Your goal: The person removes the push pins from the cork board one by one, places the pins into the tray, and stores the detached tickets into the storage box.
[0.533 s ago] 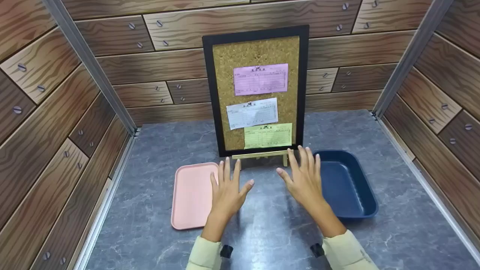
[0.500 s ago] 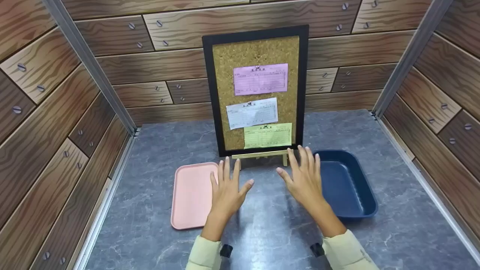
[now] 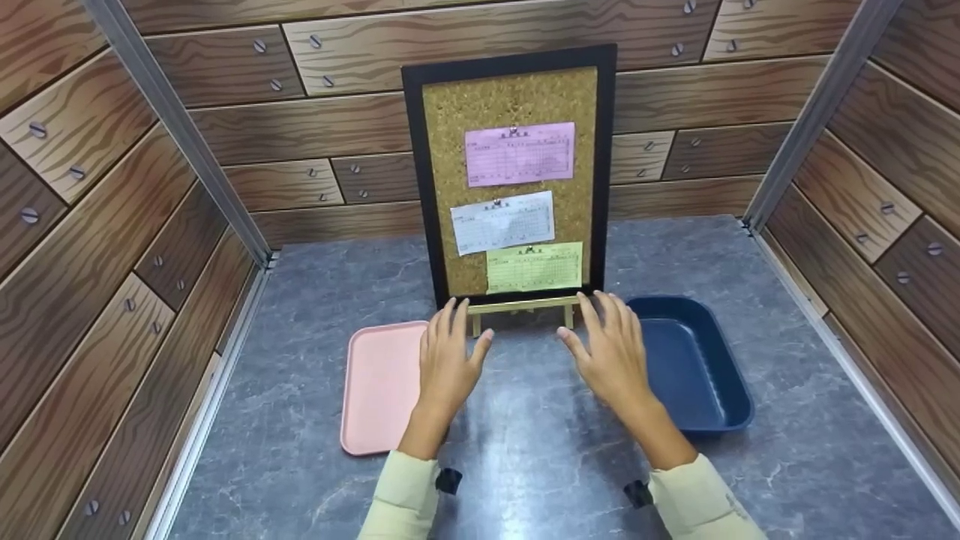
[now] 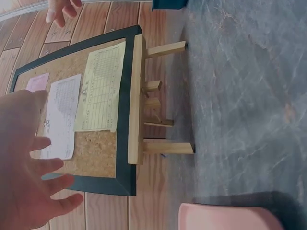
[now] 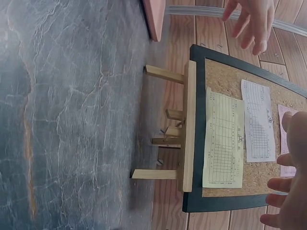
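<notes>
Before an upright corkboard (image 3: 514, 97), a left hand (image 3: 448, 360) draws its fingers closer together near the lower left corner while a right hand (image 3: 611, 358) hovers near the lower right, each grip holding nothing, thumb apart, leaving three pinned papers (image 3: 503, 223) seemingly untouched.

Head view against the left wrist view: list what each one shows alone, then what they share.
Only the head view: both pale sleeves and the inside of the blue tray.

Only the left wrist view: the easel's rear leg reaching down behind the front ledge.

Both: the corkboard, its three slips, the left hand, the right hand and the pink tray.
</notes>
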`<state>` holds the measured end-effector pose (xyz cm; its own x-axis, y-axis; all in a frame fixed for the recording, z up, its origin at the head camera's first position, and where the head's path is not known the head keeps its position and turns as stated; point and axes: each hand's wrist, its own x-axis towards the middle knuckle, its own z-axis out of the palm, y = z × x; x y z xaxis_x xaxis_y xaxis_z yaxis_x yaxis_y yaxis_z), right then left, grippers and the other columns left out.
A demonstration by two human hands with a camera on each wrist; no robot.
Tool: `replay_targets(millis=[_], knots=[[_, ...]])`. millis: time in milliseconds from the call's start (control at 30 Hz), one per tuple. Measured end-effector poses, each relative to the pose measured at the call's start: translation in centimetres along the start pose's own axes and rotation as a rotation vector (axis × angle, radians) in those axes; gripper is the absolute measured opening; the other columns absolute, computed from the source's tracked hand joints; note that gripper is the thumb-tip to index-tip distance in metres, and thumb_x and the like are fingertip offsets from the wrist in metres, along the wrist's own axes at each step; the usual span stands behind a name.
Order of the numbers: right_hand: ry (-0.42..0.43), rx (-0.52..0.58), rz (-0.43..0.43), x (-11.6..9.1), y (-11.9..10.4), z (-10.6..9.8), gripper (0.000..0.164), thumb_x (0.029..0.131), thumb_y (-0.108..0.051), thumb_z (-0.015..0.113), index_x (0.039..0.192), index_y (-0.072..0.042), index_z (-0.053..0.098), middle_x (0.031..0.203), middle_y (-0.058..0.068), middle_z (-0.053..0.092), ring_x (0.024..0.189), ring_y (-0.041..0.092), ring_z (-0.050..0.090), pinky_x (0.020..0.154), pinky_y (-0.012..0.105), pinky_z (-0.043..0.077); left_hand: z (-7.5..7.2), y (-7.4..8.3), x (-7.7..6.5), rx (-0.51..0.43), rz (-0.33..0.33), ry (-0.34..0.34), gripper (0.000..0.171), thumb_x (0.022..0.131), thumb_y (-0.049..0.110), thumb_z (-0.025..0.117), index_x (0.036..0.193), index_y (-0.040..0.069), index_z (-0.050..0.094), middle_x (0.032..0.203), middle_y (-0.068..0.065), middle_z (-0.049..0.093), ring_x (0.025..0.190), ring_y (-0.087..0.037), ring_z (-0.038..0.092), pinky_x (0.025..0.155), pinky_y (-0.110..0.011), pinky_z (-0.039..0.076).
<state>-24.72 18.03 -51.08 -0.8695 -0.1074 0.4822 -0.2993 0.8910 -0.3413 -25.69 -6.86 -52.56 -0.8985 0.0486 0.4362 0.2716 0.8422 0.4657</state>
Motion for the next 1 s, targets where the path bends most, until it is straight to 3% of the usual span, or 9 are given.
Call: replay_targets(millis=[333,733,1000], knots=[[0.052,0.016,-0.042,2.1,-0.4,-0.6,0.063,0.097,-0.054,0.041,0.142,-0.01,0.043,0.144,0.016,0.039,0.135,0.034,0.031,0.111,0.052,0.019,-1.2,0.4,3.3,-0.066,0.034,0.107,0.056,0.095,0.042,0.054,0.14,0.011,0.046,0.142,-0.008,0.046,0.127,-0.028,0.045,0.102,-0.047,0.037],[0.169,-0.003,-0.164,6.2,-1.3,-2.3,0.057,0.095,-0.045,0.052,0.137,-0.007,0.049,0.137,0.017,0.045,0.129,0.033,0.038,0.11,0.048,0.024,-2.7,0.9,7.2,-0.115,0.032,0.108,0.053,0.097,0.041,0.052,0.14,0.01,0.046,0.141,-0.008,0.046,0.127,-0.026,0.044,0.104,-0.044,0.037],[0.157,0.016,-0.144,9.1,-1.9,-3.6,0.059,0.095,-0.049,0.048,0.139,-0.01,0.047,0.138,0.014,0.045,0.129,0.032,0.038,0.111,0.048,0.023,-3.3,1.4,9.4,-0.111,0.063,0.129,0.051,0.097,0.039,0.053,0.138,0.009,0.048,0.138,-0.009,0.048,0.126,-0.026,0.046,0.104,-0.041,0.038]])
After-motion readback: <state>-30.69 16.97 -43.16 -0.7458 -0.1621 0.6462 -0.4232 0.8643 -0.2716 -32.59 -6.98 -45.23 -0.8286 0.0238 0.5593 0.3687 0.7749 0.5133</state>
